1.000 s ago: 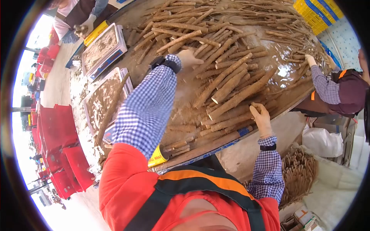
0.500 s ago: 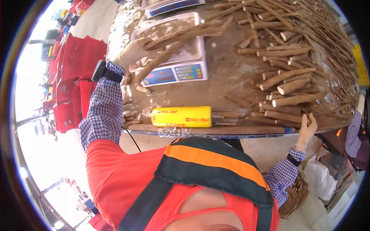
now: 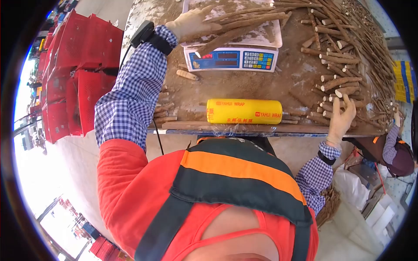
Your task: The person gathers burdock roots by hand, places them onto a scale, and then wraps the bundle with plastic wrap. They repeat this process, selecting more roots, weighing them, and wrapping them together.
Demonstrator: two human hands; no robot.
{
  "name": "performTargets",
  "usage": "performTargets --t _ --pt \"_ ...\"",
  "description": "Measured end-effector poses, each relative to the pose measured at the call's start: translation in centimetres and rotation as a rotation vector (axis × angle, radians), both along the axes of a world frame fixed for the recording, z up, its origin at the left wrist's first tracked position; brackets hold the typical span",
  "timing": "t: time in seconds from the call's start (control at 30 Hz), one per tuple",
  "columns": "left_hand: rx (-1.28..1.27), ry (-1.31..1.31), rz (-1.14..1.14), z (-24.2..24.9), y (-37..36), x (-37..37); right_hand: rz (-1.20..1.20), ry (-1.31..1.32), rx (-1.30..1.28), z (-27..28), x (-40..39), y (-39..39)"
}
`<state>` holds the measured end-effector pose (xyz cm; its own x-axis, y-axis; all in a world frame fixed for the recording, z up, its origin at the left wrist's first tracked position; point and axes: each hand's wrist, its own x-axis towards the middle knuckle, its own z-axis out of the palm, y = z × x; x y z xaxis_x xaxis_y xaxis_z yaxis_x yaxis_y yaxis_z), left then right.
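Observation:
My left hand (image 3: 191, 25), in a pale glove, lies stretched out against several long brown yam-like roots (image 3: 244, 27) on the pan of a digital scale (image 3: 233, 59). Its fingers are extended rather than wrapped round them. Red digits are lit on the scale's display. At the right, my gloved right hand (image 3: 342, 119) reaches over the near edge of a pile of roots with white cut ends (image 3: 344, 82). Its fingers are apart at the cut ends, and no root is visibly gripped.
A yellow roll of wrap (image 3: 244, 111) lies near the table's front edge. One short root piece (image 3: 187, 75) rests before the scale. Red crates (image 3: 82, 74) are stacked at left. Another person's sleeve (image 3: 390, 143) shows at far right, near a yellow crate (image 3: 404, 82).
The roots in my left hand have come down onto the scale pan, and its fingers have loosened. My right hand has moved slightly up onto the root ends. The view has shifted.

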<state>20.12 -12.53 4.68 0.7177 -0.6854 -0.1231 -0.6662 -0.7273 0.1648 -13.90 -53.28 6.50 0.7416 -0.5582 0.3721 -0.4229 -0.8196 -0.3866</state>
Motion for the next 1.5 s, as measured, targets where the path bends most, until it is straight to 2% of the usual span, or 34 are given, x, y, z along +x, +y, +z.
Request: performTargets --t 0.03,0.07,0.13,0.17,0.23,0.3,0.43,0.5,0.53,0.57,0.6,0.63,0.67,0.7,0.77,0.8,0.83,0.9,0.93,0.97,1.0,1.03,1.07,1.13,1.2,1.3,1.33,1.37,1.47,1.5 --pt "-0.096 -0.097 -0.040 -0.4 0.0 0.8 0.036 -0.014 -0.004 0.2 0.6 1.3" --pt "-0.034 -0.024 -0.064 0.0 -0.1 1.9 0.066 -0.021 0.038 0.2 1.3 2.1" --pt "-0.132 -0.011 -0.038 0.0 -0.7 1.3 0.156 -0.018 0.048 0.0 2.6 2.8" --pt "-0.209 0.005 -0.005 0.0 -1.0 0.9 0.177 -0.038 0.141 1.0 3.7 4.1" --pt "-0.191 0.031 -0.030 0.4 -1.6 0.2 0.315 -0.016 0.256 0.7 6.7 3.8" --pt "-0.049 0.011 -0.004 1.7 -2.4 -0.9 0.423 0.048 0.202 1.4 11.7 3.8" --pt "-0.113 -0.036 0.016 2.5 -2.1 -1.9 0.599 0.064 -0.052 -1.4 26.0 1.0" --pt "-0.298 0.072 0.018 2.3 -0.9 -1.9 0.524 0.267 -0.136 -1.6 31.8 1.4" --pt "-0.282 0.190 0.055 4.1 -0.6 -2.6 0.540 0.267 -0.135 -2.7 34.3 0.7" --pt "-0.276 0.190 0.075 3.7 0.2 -2.1 0.569 0.344 -0.187 -4.4 36.6 -0.1" --pt "-0.406 0.334 0.074 3.1 1.4 -1.6 0.606 0.419 -0.237 -5.2 37.9 0.0" --pt "-0.535 0.480 0.083 2.5 3.0 -1.6 0.632 0.607 -0.255 -5.4 39.2 -0.5" --pt "-0.568 0.635 0.218 6.9 3.1 -3.7 0.602 0.658 -0.260 -5.6 40.1 -1.0" --pt "-0.563 0.638 0.258 6.3 4.5 -3.8 0.519 0.553 -0.120 -2.4 37.8 0.8" --pt "-0.770 0.575 0.300 3.9 8.6 -3.1 0.446 0.301 -0.195 -1.6 37.7 -2.5" --pt "-0.747 0.459 0.304 2.4 11.0 -2.7 0.500 0.059 -0.145 -0.7 36.1 -5.2" --pt "-0.683 0.439 0.391 3.2 11.8 -3.0 0.525 -0.028 -0.189 1.1 33.6 -6.4" --pt "-0.392 0.281 0.236 0.4 16.3 -0.9 0.520 -0.103 -0.406 2.6 28.4 -8.5" --pt "-0.472 0.264 0.351 1.1 15.3 -2.1 0.530 -0.062 -0.392 1.5 26.1 -8.2" --pt "-0.546 0.241 0.450 2.4 13.7 -2.6 0.556 0.097 -0.340 0.5 23.1 -7.7" --pt "-0.546 0.337 0.463 2.5 13.3 -2.1 0.563 0.241 -0.290 0.0 20.3 -7.0" --pt "-0.571 0.279 0.400 2.7 12.5 -2.0 0.622 0.324 -0.540 -0.5 18.0 -5.6" --pt "-0.550 0.279 0.398 2.9 11.3 -1.7 0.755 0.206 -0.587 -2.9 16.2 -5.8" --pt "-0.532 0.254 0.383 3.6 9.6 -0.7 0.759 0.419 -0.826 -6.5 13.3 -4.6" --pt "-0.323 0.193 0.217 4.8 8.6 0.2 0.708 0.473 -0.775 -8.0 11.2 -1.6" --pt "-0.276 0.118 0.225 6.5 6.5 -0.8 0.724 0.530 -0.700 -9.8 9.8 0.3" --pt "-0.175 0.082 0.137 7.7 5.5 -1.3 0.710 0.525 -0.697 -10.2 9.5 0.6" --pt "-0.174 0.076 0.126 6.8 6.1 -1.0 0.708 0.553 -0.661 -10.7 9.3 0.8" --pt "-0.784 0.368 -0.205 0.2 10.6 0.3 0.693 0.656 -0.595 -12.4 8.3 0.9" --pt "-0.786 0.358 -0.215 -0.2 10.5 -0.4 0.688 0.731 -0.564 -12.7 8.5 0.9"
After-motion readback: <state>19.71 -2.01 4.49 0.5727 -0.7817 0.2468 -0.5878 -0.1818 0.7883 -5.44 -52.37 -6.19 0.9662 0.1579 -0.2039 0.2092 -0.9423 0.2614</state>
